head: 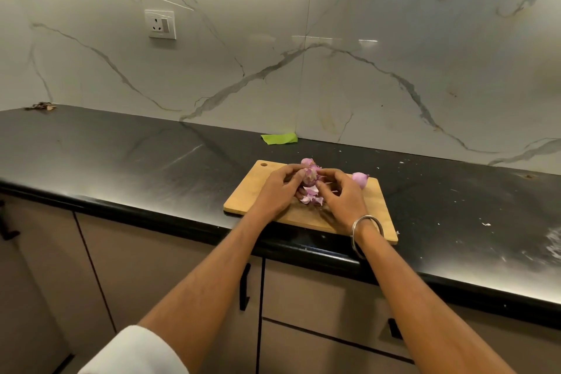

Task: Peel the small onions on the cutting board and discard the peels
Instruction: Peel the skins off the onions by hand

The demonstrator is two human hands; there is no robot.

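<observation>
Over the wooden cutting board (306,209), papery-skinned onion (309,176) between both hands' fingers (291,171).

- Cutting board (261,191) under the fingers: pale wood, matt.
- Tabletop (136,155): black stone, polished, reflective.
- Wall (334,70) beyond the fingers: glossy veined marble.
- Bangle (365,231): shiny metal.

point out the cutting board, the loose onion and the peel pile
cutting board (252,191): head view, bare wood left of the hands
loose onion (360,177): head view, middle of its purple skin
peel pile (309,193): head view, pale peels under the hands
</observation>
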